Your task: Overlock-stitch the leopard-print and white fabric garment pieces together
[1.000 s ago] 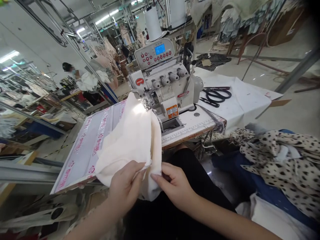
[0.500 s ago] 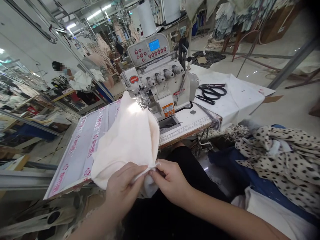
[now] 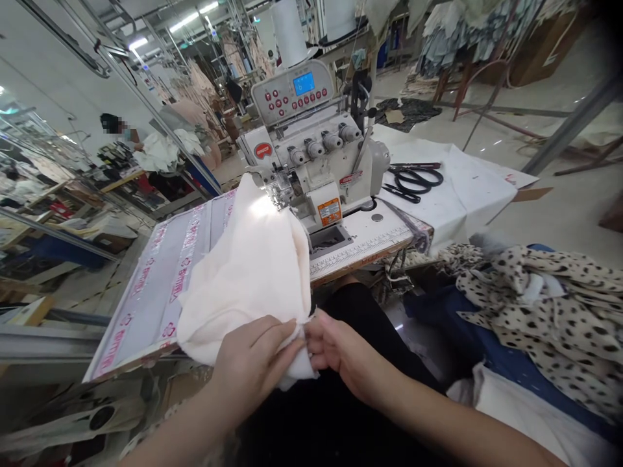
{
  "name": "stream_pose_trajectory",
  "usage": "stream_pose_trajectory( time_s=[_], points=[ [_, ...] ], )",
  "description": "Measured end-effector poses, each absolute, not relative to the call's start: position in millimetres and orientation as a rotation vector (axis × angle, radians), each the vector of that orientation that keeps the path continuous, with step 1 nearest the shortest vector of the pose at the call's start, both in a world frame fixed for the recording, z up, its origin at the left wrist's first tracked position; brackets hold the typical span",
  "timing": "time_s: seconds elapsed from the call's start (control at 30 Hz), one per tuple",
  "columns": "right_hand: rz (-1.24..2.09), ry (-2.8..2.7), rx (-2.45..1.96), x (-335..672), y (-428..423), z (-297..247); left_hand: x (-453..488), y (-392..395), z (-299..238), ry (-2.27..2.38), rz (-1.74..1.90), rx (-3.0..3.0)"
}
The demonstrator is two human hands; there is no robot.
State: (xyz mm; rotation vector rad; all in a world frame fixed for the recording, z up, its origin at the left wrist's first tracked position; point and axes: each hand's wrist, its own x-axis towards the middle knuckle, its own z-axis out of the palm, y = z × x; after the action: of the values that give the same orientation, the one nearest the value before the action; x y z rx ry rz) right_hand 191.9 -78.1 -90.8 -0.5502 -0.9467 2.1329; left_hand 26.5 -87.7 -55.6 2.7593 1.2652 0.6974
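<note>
A piece of cream fabric runs from under the lit presser foot of the overlock sewing machine down over the table's front edge. My left hand pinches the near edge of this fabric between thumb and fingers. Close beside it, my right hand has its fingers curled against the same corner, where a short frayed thread end shows. Its exact grip is partly hidden.
Black scissors lie on white cloth right of the machine. A table extension with pink print lies left. Spotted fabric and dark blue cloth are heaped at the right. Another person sits in the left background.
Both hands have shifted slightly right along with the fabric corner. My right hand has turned, its fingers now curled more loosely at the edge than in the earlier pinch.
</note>
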Motion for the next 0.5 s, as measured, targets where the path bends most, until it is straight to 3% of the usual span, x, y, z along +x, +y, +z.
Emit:
stream_pose_trajectory(
  time_s=[0.13, 0.23, 0.4, 0.5],
  points=[
    [2.273, -0.869, -0.417, 194, -79, -91, 25, -85, -57, 1.242, 0.639, 2.776],
    [2.121, -1.135, -0.477, 201, -75, -95, 25, -83, -55, 1.201, 0.709, 2.786],
    [0.851, -1.698, -0.774, 213, -56, -103, 27, -82, -50, 1.242, 0.84, 2.753],
    [0.449, -1.979, -0.536, 212, -44, -104, 26, -85, -48, 1.228, 0.916, 2.811]
  ],
)
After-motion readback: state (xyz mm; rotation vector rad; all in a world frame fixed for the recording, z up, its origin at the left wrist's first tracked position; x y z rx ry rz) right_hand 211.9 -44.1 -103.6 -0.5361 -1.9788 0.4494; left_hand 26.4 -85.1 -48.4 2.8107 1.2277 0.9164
